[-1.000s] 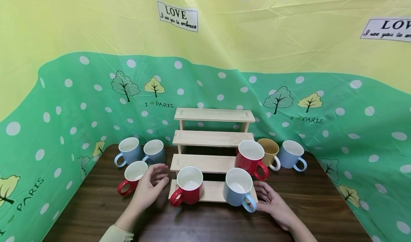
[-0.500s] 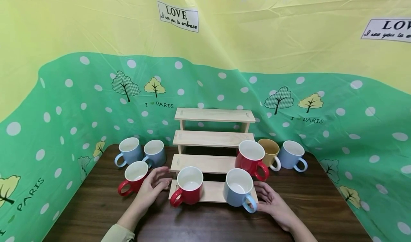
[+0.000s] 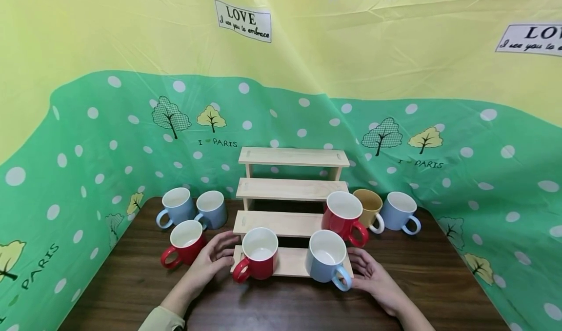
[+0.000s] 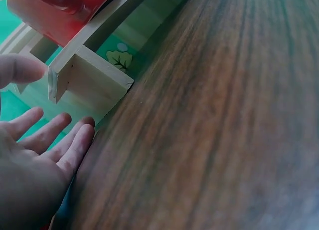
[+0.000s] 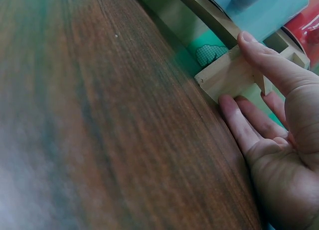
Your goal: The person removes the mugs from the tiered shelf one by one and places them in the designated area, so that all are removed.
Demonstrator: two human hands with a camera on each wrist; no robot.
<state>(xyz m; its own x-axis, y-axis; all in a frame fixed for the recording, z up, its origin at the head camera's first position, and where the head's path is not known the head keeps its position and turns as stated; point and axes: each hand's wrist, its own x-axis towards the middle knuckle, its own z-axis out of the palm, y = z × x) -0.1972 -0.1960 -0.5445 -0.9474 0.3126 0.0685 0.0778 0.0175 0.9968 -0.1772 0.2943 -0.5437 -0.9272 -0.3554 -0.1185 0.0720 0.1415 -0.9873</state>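
Observation:
A stepped wooden display stand (image 3: 281, 223) with several tiers is in the middle of the head view. On its lowest step are a red mug (image 3: 262, 265) at left and a light blue mug (image 3: 322, 262) at right. Another red mug (image 3: 337, 221) occupies the right end of the step above. My left hand (image 3: 204, 267) is beside the stand's lower left end, fingers loosely spread; the left wrist view has a gap between thumb and wood. My right hand (image 3: 373, 280) holds the lower right corner, thumb (image 5: 261, 53) at the front edge and fingers against the side panel.
Two blue mugs (image 3: 177, 208) and a red mug (image 3: 186, 248) stand on the dark wooden table (image 3: 281, 306) left of the stand. At its right are a mustard mug (image 3: 366, 204) and a pale blue mug (image 3: 395, 213). Printed cloth (image 3: 298, 121) hangs close behind.
My left hand has moved right, away from the loose red mug and closer to the stand's left end. The right hand and the mugs keep their places.

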